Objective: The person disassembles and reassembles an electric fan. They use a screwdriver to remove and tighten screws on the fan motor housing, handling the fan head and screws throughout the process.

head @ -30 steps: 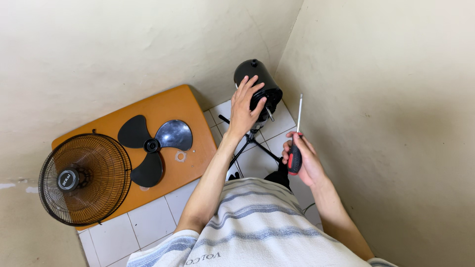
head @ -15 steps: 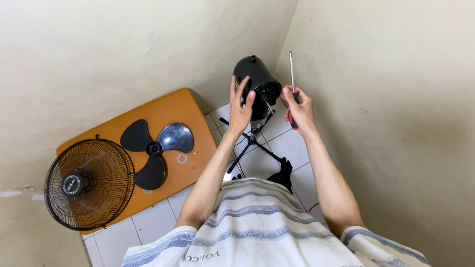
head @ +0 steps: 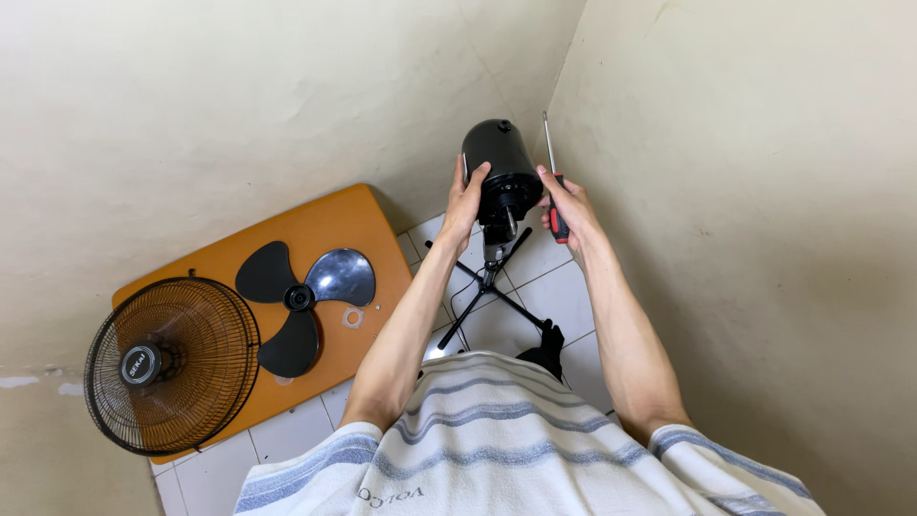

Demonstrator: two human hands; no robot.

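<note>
Here the black fan motor housing (head: 501, 174) stands upright between both hands, left hand (head: 466, 203) cupping its side, right hand (head: 565, 205) (fist closed on the screwdriver (head: 552, 182), blade up) equally near.

Fan motor housing (head: 501, 172) is sitting atop stand (head: 487, 287), w/ left hand (head: 465, 205) touching its left side, right hand (head: 565, 205) w/ screwdriver (head: 552, 182) its right. Board (head: 315, 229) is lying left of housing, blade (head: 301, 296) & grille (head: 172, 363) resting on it.

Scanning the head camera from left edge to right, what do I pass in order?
Round black wire fan guard → black three-blade fan propeller on the orange board → left hand → black fan motor housing → red-handled screwdriver in the right hand.
</note>
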